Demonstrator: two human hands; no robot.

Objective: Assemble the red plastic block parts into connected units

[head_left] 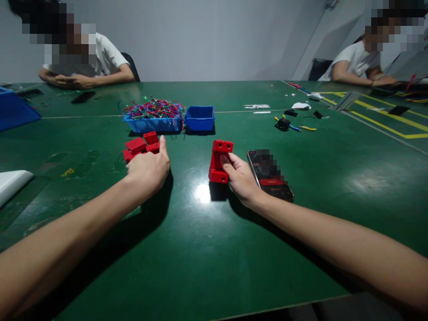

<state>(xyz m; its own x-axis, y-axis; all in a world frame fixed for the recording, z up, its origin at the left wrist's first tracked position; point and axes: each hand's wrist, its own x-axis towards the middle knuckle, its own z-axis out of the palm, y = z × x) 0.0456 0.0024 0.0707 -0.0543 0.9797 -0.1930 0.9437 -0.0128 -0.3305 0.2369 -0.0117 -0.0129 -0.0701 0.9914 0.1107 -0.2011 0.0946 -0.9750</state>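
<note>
Item: one red bracket [214,164], held left of the phone [267,174], clamped between thumb and fingers of the right hand [243,180]; open side rightward, long axis near-to-far in my view. Item: red pieces [135,146], grouped at the left hand [149,171], index extended, grip impossible to tell. Tally, as I judged: one bracket was picked out, the others lay unsorted.

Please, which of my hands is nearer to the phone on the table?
Right. Your right hand is right beside the phone, holding a red bracket; your left hand is farther left, at the red blocks.
</note>
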